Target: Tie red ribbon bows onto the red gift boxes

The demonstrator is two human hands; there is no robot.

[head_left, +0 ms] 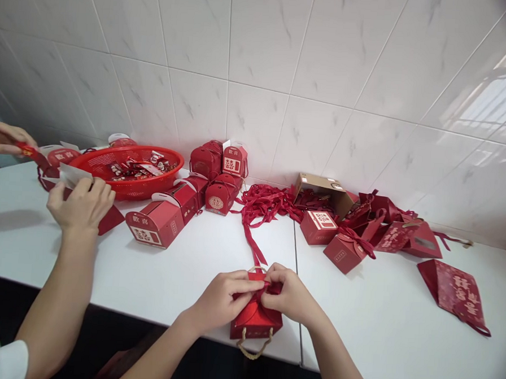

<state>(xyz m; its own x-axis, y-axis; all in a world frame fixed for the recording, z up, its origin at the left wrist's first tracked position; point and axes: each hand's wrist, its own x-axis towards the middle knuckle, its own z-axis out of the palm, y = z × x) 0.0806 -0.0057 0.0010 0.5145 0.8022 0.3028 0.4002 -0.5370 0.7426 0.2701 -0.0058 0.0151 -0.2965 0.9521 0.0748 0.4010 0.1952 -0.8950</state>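
At the front edge of the white table stands a small red gift box [255, 325] with twisted rope handles, one hanging over its near side. My left hand [229, 297] rests on the top of the box, its fingertips pinching a dark red ribbon [261, 293]. From the other side my right hand [289, 292] is closed on the same ribbon, thumb and forefinger together. The exact form of the ribbon between my fingers is partly hidden. Behind the box a loose ribbon strand [252, 243] runs back to a tangled ribbon pile [267, 204].
On the left a co-worker's hands [80, 203] handle an open box beside a red basket [151, 187] of wrapped sweets. Closed red boxes [158, 221] stand at centre-left. A cardboard box [341, 202], more red boxes [347, 251] and a flat red bag [459, 293] lie right.
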